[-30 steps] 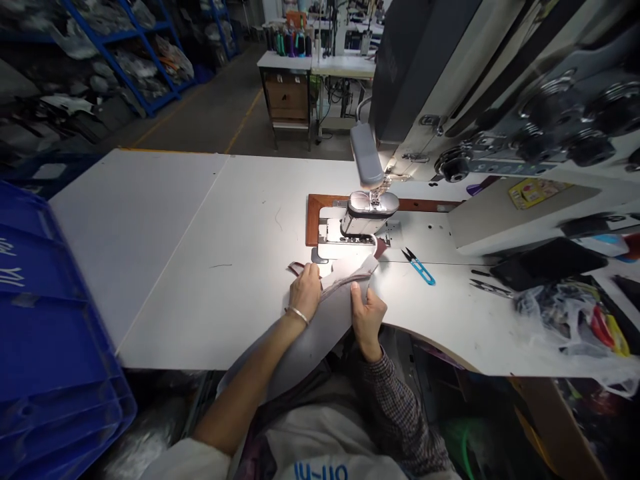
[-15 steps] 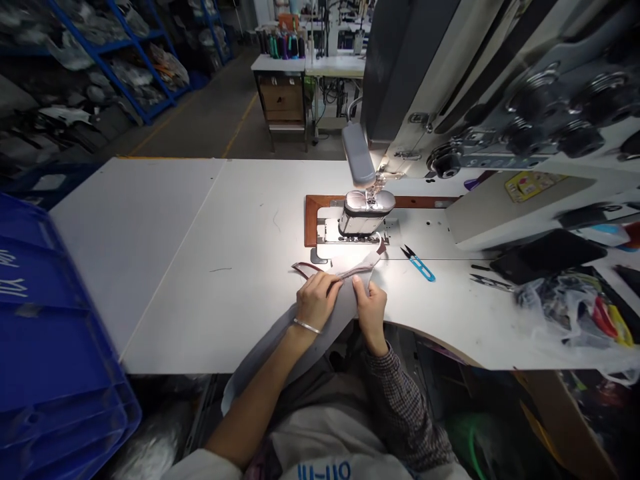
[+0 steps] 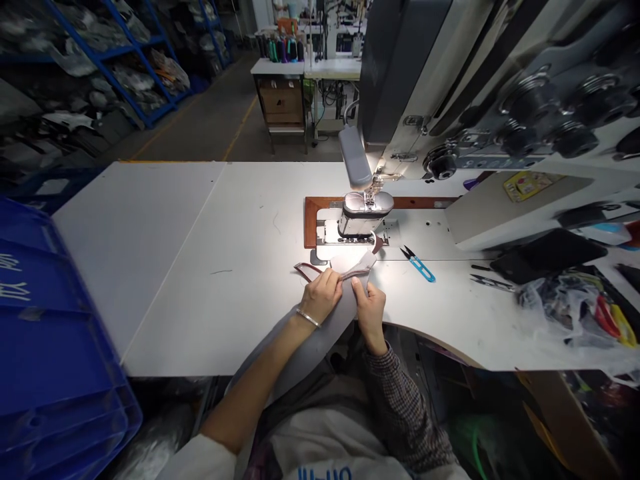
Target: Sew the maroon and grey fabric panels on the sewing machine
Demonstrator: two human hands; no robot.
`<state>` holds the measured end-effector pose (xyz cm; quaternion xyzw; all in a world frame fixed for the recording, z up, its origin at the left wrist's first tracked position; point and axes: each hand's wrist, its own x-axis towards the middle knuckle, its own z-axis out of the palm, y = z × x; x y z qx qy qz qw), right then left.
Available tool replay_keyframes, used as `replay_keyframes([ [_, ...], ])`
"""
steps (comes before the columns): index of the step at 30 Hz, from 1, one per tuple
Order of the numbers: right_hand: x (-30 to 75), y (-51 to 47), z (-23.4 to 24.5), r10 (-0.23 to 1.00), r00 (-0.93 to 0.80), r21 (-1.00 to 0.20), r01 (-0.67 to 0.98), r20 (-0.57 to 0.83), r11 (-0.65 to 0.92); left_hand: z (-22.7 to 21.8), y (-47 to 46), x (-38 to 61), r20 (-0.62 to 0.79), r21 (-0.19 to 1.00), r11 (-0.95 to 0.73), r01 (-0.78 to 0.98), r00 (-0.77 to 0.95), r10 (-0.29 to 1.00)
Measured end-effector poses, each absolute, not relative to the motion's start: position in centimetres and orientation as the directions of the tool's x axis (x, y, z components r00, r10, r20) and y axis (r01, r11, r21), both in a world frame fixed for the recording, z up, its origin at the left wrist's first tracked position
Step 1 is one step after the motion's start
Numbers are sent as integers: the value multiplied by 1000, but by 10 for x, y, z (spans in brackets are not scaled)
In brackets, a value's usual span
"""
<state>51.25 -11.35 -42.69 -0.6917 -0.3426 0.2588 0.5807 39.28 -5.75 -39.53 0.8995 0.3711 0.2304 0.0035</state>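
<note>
A long piece of grey fabric [image 3: 345, 308] with dark reddish-brown edging [image 3: 306, 269] hangs over the table's front edge towards my lap. My left hand [image 3: 323, 293] is closed on its upper edge, fingers pinching a fold there. Just to the right, my right hand [image 3: 370, 308] grips the same fabric, thumb on top. The fabric's far end lies in front of the sewing machine's post [image 3: 366, 217], apart from the needle area. What lies under my fingers is hidden.
Blue thread snips [image 3: 419, 264] lie right of my hands, with metal snips [image 3: 493, 283] farther right. A clear plastic bag [image 3: 565, 313] sits at the right. The machine's lamp [image 3: 356, 157] hangs above the post. A blue crate [image 3: 55, 347] stands at the left.
My left hand has shifted slightly right along the fabric's edge. The fabric's far end has turned a little and its fold looks wider. My right hand stays nearly in place.
</note>
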Motion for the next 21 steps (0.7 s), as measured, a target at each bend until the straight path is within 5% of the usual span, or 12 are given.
replay_keyframes([
  [5,514,-111,-442,802,594,-996,14,-60,-85,-403,-54,391,361,191,-745,639,660,659],
  [10,512,-113,-438,787,615,-975,200,51,-93,-411,-53,399,242,178,-628,757,585,774],
  [15,507,-118,-435,793,578,-920,387,194,-57,-411,-52,404,100,320,-535,782,534,840],
  [21,505,-119,-438,784,569,-913,408,249,-6,-409,-55,403,56,506,-376,776,406,912],
])
